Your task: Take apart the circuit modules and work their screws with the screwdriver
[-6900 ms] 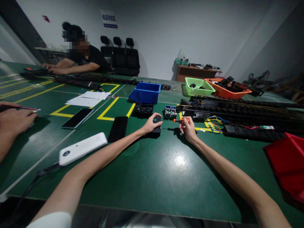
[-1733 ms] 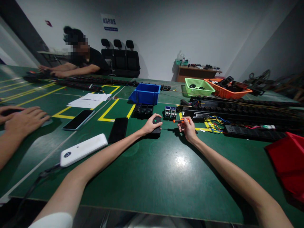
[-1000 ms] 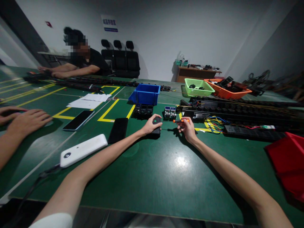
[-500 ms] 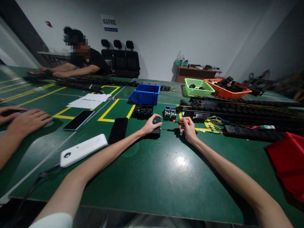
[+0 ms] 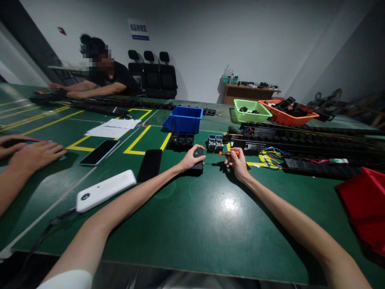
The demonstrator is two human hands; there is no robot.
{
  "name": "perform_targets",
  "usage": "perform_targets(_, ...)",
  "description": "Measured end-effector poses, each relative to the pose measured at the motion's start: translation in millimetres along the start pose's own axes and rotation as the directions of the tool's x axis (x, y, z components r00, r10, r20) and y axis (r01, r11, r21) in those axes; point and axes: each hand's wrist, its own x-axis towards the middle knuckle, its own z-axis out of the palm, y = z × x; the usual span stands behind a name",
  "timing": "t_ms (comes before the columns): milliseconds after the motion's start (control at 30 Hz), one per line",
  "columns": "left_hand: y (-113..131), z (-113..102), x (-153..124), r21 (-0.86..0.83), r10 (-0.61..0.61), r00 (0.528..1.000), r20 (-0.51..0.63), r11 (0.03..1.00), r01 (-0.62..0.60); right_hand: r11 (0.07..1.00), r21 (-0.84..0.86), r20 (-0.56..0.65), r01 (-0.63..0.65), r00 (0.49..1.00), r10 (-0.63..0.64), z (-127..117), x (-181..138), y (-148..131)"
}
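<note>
My left hand is closed around a small black box resting on the green table. To its right, my right hand pinches a screwdriver with an orange handle; the tool lies roughly level, pointing left toward the box, and does not touch it. Just beyond the hands sit two small electronic modules with bluish tops. Several black modules stand behind my left hand, in front of a blue bin.
A black phone, a white device on a cable and another phone lie left. Long black rails with wires and a red bin are right. A co-worker's hands are at far left; another person works beyond.
My right hand's fingers have shifted very slightly around the screwdriver. My left hand and the black box stay in place.
</note>
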Motion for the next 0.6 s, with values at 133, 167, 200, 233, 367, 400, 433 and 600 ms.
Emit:
perform_targets(133,0.6,0.0,-0.4,-0.003,0.002,1.0,-0.006,1.0,-0.002,0.999,-0.031,-0.005,0.02,1.0,-0.021,0.5,0.5,0.3)
perform_targets(167,1.0,0.0,-0.6,-0.004,0.001,1.0,-0.005,1.0,-0.001,0.999,-0.037,-0.007,0.022,1.0,-0.022,0.9,0.5,0.0)
perform_targets(200,1.3,0.1,-0.9,-0.005,0.0,1.0,-0.003,1.0,0.0,0.999,-0.043,-0.008,0.023,1.0,-0.024,1.4,0.4,-0.5)
perform_targets(233,1.6,0.1,-1.1,-0.005,0.0,1.0,-0.001,1.0,0.0,0.999,-0.048,-0.01,0.025,1.0,-0.025,1.9,0.3,-1.1)
perform_targets(367,1.8,0.0,-1.4,-0.002,0.001,1.0,0.005,1.0,-0.001,0.998,-0.061,-0.006,0.02,1.0,-0.021,3.0,-0.4,-2.8)
perform_targets(400,1.6,0.0,-1.3,-0.001,0.003,1.0,0.005,1.0,-0.003,0.998,-0.06,-0.003,0.015,1.0,-0.015,2.9,-0.5,-2.7)
perform_targets(433,1.4,-0.1,-1.1,-0.001,0.004,1.0,0.005,1.0,-0.004,0.998,-0.057,-0.001,0.008,1.0,-0.008,2.6,-0.5,-2.4)
perform_targets(600,0.9,-0.1,0.1,-0.002,0.0,1.0,0.005,1.0,0.0,1.0,0.007,-0.007,-0.029,1.0,0.029,0.9,-0.5,-0.4)
